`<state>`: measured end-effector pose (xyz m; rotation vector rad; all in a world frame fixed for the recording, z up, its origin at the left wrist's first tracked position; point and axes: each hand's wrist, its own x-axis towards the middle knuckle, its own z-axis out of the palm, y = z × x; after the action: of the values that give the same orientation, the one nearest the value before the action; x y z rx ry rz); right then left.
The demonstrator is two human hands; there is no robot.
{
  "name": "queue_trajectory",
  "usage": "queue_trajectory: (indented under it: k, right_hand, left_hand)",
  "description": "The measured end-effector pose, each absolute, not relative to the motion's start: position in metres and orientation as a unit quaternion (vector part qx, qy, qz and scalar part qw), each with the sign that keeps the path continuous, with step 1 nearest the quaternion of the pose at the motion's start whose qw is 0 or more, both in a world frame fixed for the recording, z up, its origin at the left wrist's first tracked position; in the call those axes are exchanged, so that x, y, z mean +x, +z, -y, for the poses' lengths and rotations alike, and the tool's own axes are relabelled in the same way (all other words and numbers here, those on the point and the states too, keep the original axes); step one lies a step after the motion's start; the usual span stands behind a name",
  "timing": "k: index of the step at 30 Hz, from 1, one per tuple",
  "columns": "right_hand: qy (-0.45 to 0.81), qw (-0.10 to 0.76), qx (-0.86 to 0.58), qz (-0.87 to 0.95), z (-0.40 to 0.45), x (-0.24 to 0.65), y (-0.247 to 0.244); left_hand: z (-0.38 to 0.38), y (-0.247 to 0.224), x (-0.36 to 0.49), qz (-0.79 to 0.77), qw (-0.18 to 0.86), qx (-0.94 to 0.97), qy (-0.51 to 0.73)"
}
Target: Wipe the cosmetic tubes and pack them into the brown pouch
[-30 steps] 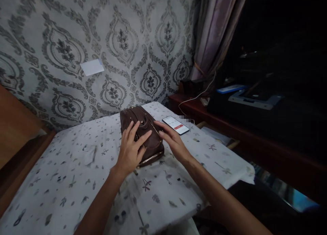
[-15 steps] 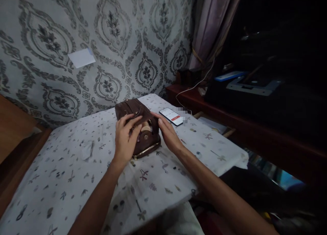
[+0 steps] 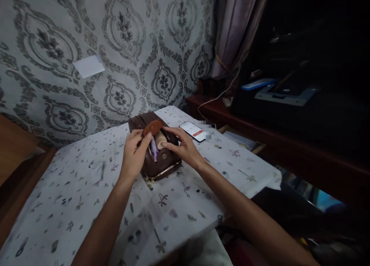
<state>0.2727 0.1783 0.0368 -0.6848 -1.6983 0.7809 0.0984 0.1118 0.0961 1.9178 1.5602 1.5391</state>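
Observation:
A dark brown leather bag (image 3: 157, 167) lies on the table with its front pocket uncovered. My left hand (image 3: 134, 152) is closed, pinching the pocket's raised flap (image 3: 153, 127), whose lighter tan underside faces me. Inside the pocket, a purple-and-white packet (image 3: 154, 148) sits beside a beige rounded item (image 3: 160, 138), whose exact kind I cannot make out. My right hand (image 3: 183, 146) spans the beige item, its thumb against the near end and its fingers by the flap's right edge. A gold zip runs along the bag's near end.
A phone (image 3: 192, 131) with a lit screen lies just right of the bag. The patterned cloth (image 3: 101, 204) covers the table. Behind the phone runs a white cable (image 3: 214, 99), near a dark red ledge (image 3: 208, 108). A white paper (image 3: 89, 66) is on the wallpapered wall.
The flap has been lifted and folded back, showing its tan underside and the purple packet. My left hand has closed on it, and my right thumb has moved in onto the beige item.

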Motion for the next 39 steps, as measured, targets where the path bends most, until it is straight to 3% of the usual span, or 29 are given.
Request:
queue_trajectory:
  k: [8, 15, 25, 34, 39]
  right_hand:
    - [0.187, 0.458, -0.394, 0.775, -0.166, 0.27, 0.049]
    - [0.015, 0.34, -0.472, 0.813, -0.155, 0.244, 0.089]
    - [0.099, 0.42, -0.431, 0.793, -0.143, 0.255, 0.055]
    - [0.108, 0.342, -0.457, 0.814, -0.165, 0.239, 0.076]
    - [0.169, 0.375, -0.432, 0.803, -0.176, 0.243, 0.068]
  left_hand:
    - [-0.115, 0.108, 0.1, -0.522, 0.089, 0.661, 0.532]
    - [-0.124, 0.12, 0.098, -0.494, 0.098, 0.671, 0.544]
    - [-0.134, 0.113, 0.094, -0.481, 0.148, 0.635, 0.586]
    - [-0.133, 0.106, 0.092, -0.479, 0.095, 0.684, 0.542]
    - [-0.131, 0.102, 0.092, -0.492, 0.05, 0.703, 0.511]
